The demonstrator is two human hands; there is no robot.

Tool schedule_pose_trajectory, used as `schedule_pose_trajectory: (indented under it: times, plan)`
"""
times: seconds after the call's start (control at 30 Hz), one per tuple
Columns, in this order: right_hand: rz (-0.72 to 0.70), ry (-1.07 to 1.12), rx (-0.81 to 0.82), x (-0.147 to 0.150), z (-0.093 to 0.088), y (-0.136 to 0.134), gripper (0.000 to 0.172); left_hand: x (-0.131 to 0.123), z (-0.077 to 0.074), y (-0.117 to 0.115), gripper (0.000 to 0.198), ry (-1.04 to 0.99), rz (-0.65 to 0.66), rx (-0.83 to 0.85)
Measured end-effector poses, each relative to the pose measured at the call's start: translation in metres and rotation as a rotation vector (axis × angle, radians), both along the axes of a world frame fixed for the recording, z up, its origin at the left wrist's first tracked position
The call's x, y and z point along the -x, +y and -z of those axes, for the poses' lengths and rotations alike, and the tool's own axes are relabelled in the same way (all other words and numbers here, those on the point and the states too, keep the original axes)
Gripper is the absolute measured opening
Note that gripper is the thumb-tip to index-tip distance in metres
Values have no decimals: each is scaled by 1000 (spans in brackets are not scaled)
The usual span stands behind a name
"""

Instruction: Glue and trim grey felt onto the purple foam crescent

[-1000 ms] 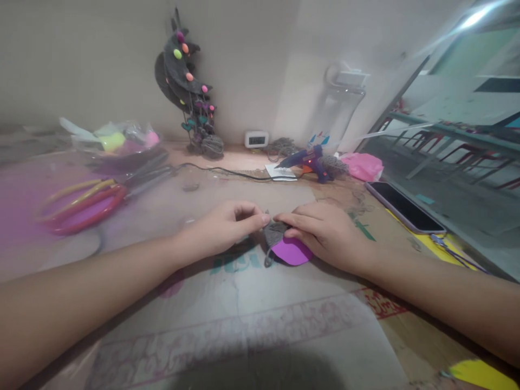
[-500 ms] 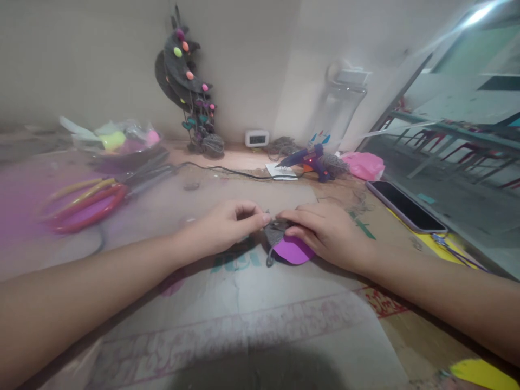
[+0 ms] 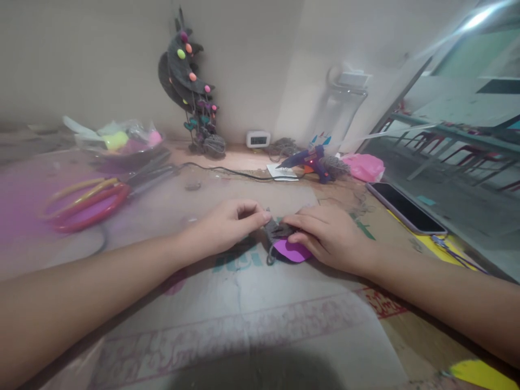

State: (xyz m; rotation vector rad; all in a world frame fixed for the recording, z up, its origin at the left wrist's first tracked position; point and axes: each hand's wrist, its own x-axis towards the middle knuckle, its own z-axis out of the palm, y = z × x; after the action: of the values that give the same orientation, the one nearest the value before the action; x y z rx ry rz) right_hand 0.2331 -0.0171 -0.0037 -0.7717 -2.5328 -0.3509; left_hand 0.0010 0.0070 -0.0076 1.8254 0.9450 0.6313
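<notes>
A small purple foam shape (image 3: 290, 251) lies on the cardboard-covered table (image 3: 260, 319), with grey yarn (image 3: 275, 232) wound over its upper end. My left hand (image 3: 227, 227) is curled, its fingertips pinching the yarn at the shape's left tip. My right hand (image 3: 329, 234) rests over the shape's right side, fingers pressed down on the yarn and foam. A loose yarn tail (image 3: 269, 257) hangs off the shape's left edge.
Red-and-yellow scissors (image 3: 87, 203) lie far left. A blue glue gun (image 3: 306, 160) rests at the back with its black cord (image 3: 219, 170). A phone (image 3: 406, 206) lies right. A grey ornament with coloured beads (image 3: 189, 81) and a plastic bag of bits (image 3: 117, 141) stand behind.
My right hand has slid a little further over the purple shape, covering more of it. The left hand stays pinched at the yarn.
</notes>
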Motion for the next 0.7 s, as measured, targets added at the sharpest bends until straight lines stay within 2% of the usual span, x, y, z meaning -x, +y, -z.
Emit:
schedule_pose_trajectory:
  times: [0.17,0.4,0.7]
  plan:
    - [-2,-13,-1,-1,2,2,32,0,-2,0,35,1,-6,-46]
    - [-24,-13,-4,-1,2,3,31,-1,-4,-1,35,0,6,7]
    - [-43,5,4,-1,3,5,28,0,-3,1,35,8,13,-26]
